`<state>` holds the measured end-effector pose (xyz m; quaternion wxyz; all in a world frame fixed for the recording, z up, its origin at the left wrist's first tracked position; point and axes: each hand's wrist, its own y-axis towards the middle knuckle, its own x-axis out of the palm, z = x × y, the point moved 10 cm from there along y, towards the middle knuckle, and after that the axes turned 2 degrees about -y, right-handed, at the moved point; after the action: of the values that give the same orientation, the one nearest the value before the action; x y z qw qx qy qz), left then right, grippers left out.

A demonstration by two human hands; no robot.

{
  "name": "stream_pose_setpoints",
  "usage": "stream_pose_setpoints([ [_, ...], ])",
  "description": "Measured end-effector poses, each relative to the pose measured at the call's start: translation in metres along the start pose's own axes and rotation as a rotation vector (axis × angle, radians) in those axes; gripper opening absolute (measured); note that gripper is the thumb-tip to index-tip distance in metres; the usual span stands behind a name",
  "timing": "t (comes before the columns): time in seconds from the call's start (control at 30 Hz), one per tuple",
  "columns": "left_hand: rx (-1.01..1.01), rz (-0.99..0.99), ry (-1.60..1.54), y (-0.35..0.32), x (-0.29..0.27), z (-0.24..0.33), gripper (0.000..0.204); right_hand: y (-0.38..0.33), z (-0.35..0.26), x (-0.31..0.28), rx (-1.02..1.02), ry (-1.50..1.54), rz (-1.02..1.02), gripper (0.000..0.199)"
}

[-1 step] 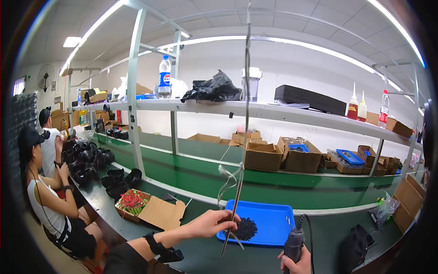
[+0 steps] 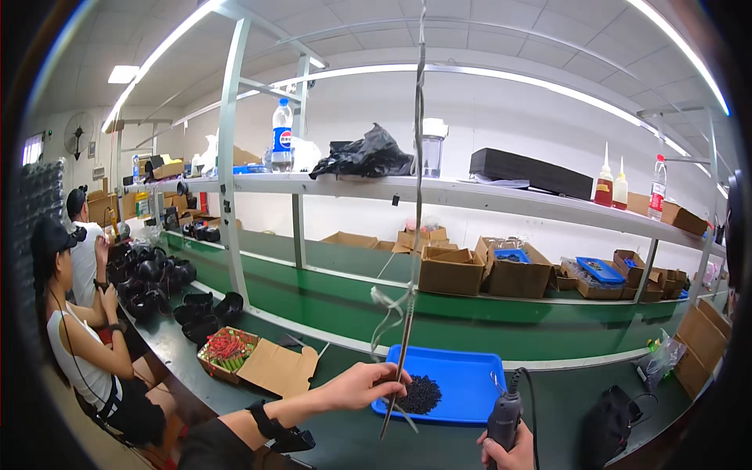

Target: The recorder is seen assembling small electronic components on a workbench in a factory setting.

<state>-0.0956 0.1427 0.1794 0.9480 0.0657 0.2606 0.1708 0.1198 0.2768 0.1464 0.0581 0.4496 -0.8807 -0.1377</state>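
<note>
My left hand (image 2: 374,384) reaches over the left edge of a blue tray (image 2: 470,372), its fingers bent close together by a pile of small black parts (image 2: 421,395). Anything between the fingertips is too small to make out. A twisted grey cord (image 2: 417,196) hangs from above. Its thin, slanted lower end crosses in front of these fingers, and I cannot tell whether they touch it. At the tray's lower right corner, my right hand (image 2: 513,453) is wrapped round a black corded electric screwdriver (image 2: 505,415), held upright with a wire loop at its top.
Left of the tray lies an opened carton (image 2: 227,348) of red and green parts. Black moulded housings (image 2: 153,274) crowd the bench beside two seated people. A black bag (image 2: 609,419) sits on the right. Cardboard boxes (image 2: 450,270) line the back, beneath a shelf (image 2: 352,185) with bottles.
The hanging cord has swayed slightly left along its upper length. Both hands, the screwdriver and the tray stay where they were.
</note>
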Motion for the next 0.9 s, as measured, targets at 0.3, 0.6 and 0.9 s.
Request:
stream_pose_setpoints([
  [0.3, -0.017, -0.031, -0.145, 0.001, 0.008, -0.011, 0.022, 0.009, -0.013, 0.010, -0.063, 0.018, -0.060, 0.015],
  [0.6, -0.025, -0.074, -0.121, 0.003, 0.012, -0.021, 0.022, 0.014, -0.023, 0.014, -0.107, -0.008, -0.068, 0.027],
  [0.9, -0.094, -0.117, -0.099, 0.003, 0.015, -0.024, 0.024, 0.027, -0.037, 0.019, -0.238, 0.099, 0.004, 0.038],
])
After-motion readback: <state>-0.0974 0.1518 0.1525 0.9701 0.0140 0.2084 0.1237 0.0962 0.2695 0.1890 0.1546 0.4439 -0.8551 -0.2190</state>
